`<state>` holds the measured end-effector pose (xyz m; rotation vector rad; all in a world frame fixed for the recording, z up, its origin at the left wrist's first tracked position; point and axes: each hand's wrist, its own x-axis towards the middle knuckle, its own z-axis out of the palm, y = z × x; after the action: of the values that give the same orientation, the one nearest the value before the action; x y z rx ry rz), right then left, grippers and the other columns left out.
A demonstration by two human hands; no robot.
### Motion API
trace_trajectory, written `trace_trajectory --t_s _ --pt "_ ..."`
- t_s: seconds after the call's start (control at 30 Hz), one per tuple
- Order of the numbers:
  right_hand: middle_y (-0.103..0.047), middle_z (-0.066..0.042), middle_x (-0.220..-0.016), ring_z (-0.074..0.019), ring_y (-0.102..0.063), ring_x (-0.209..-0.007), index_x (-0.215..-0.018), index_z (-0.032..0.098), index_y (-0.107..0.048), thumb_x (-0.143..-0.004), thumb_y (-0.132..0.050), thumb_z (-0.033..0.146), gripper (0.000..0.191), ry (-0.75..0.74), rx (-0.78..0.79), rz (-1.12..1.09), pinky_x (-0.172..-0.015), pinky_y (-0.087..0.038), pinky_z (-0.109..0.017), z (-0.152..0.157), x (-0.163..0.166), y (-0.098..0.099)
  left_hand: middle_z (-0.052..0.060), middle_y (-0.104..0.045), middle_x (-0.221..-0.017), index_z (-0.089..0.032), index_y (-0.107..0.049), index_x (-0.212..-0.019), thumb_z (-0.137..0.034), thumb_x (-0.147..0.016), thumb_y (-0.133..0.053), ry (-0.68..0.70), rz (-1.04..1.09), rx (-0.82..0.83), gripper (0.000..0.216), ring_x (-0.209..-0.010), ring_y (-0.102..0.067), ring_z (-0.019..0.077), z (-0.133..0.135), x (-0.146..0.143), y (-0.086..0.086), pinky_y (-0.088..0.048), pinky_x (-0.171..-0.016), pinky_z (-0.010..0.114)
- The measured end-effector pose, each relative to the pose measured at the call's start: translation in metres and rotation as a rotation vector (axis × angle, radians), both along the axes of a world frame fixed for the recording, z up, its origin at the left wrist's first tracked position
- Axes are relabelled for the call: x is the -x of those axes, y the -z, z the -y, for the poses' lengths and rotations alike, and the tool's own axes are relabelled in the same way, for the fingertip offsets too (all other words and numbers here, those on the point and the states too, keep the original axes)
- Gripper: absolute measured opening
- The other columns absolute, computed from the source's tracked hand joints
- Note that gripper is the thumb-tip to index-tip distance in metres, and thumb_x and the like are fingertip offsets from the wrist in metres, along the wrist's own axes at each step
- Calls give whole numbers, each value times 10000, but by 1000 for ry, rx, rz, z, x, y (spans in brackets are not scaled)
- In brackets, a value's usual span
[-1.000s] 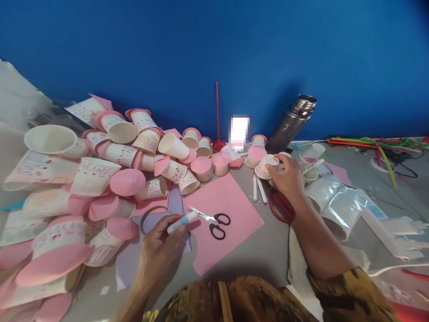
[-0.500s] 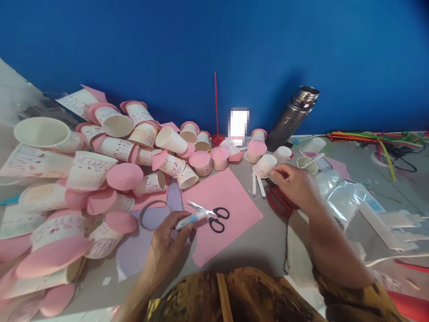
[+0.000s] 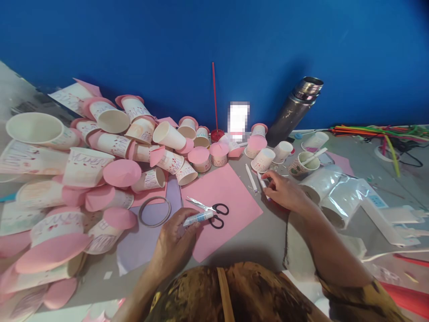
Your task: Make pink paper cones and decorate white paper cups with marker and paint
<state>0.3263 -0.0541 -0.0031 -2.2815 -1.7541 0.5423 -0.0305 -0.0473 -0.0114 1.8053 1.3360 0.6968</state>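
My left hand (image 3: 177,235) is closed around a small white glue tube (image 3: 198,218) with blue print, held over the pink paper sheet (image 3: 231,192). Just beyond the tube, black-handled scissors (image 3: 214,209) lie partly spread on that sheet. My right hand (image 3: 283,190) is low over the table, thumb and forefinger pinching a white marker (image 3: 263,183). Beside it lies a second white marker (image 3: 251,178). Right behind the fingers is an upside-down paper cup (image 3: 263,160). Something red beneath my right hand is mostly hidden.
Paper cups with pink paper pieces (image 3: 122,172) are heaped on the left. A tape ring (image 3: 154,212) lies on purple paper (image 3: 137,246). A dark metal flask (image 3: 295,109) leans at the blue wall. On the right are clear plastic packaging (image 3: 342,197) and colourful pipe cleaners (image 3: 372,133).
My right hand has moved from beside the upside-down cup down and left onto a marker. The glue tube in my left hand has shifted slightly right, closer over the scissors.
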Motion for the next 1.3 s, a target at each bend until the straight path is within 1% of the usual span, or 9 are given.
trace_trajectory --t_s 0.1,0.2,0.33,0.43,0.6,0.77,0.97,1.13,1.3 --pt "-748 -1 -801 -186 -644 -641 -1199 272 -702 -935 -534 355 323 -55 33 -457 -591 -448 -295 18 -11 -12 36 -776 -1009 -256 -745 -1012 -440 -910 -628 -27 19 13 241 -901 -708 226 0 -4 -3 -561 -782 309" --pt "-727 -52 -844 -155 -575 -585 -1133 210 -729 -898 -614 457 360 -97 83 -958 -532 -421 -285 32 -16 -16 55 -782 -1000 -247 -747 -991 -451 -897 -631 -32 46 -2 253 -922 -719 244 -2 -12 -6 -572 -783 323" --pt "-689 -64 -865 -188 -646 -728 -1094 213 -714 -784 -828 475 421 -184 -20 -1163 -638 -518 -305 35 -12 -14 62 -785 -983 -239 -749 -975 -415 -887 -619 4 45 -46 236 -895 -724 240 -9 -16 -9 -586 -798 330" --pt "-655 -34 -826 -171 -616 -700 -1047 231 -722 -808 -841 477 363 -139 -199 -1033 -626 -517 -293 29 -7 -10 53 -788 -1020 -246 -747 -1022 -424 -913 -613 10 19 -81 248 -914 -732 241 -14 -7 -6 -594 -828 342" --pt "-670 -18 -804 -153 -591 -635 -1023 231 -749 -851 -780 463 290 -68 -330 -811 -582 -498 -279 17 0 -8 42 -784 -1040 -271 -740 -1049 -479 -922 -642 -147 -83 -124 263 -935 -745 261 -19 19 -3 -603 -809 355" --pt "-750 -48 -876 -191 -652 -692 -1053 233 -762 -871 -701 410 261 -100 -291 -668 -646 -545 -313 12 3 -5 40 -780 -1059 -290 -734 -1027 -514 -897 -660 -252 -96 -144 269 -890 -750 254 -21 43 0 -614 -754 339" --pt "-750 -104 -1106 -272 -676 -1052 -1146 235 -772 -886 -480 67 426 -259 -297 -81 -946 -519 -408 8 -2 11 33 -808 -1066 -302 -756 -1104 -537 -859 -683 -377 -183 -116 348 -827 -752 247 -25 67 14 -611 -705 332" --pt "-719 -107 -1133 -264 -655 -1116 -1190 248 -772 -903 -480 12 473 -299 -86 187 -911 -500 -350 8 4 15 33 -815 -1000 -268 -781 -1015 -509 -797 -697 -422 -135 -138 336 -837 -768 258 -25 69 16 -630 -728 322" --pt "-702 -121 -1262 -270 -675 -1127 -1198 258 -755 -1007 -477 136 359 -221 -74 313 -831 -481 -331 -2 19 -2 7 -814 -956 -271 -780 -982 -521 -774 -711 -449 -65 -120 332 -770 -766 229 -23 59 18 -618 -663 278"
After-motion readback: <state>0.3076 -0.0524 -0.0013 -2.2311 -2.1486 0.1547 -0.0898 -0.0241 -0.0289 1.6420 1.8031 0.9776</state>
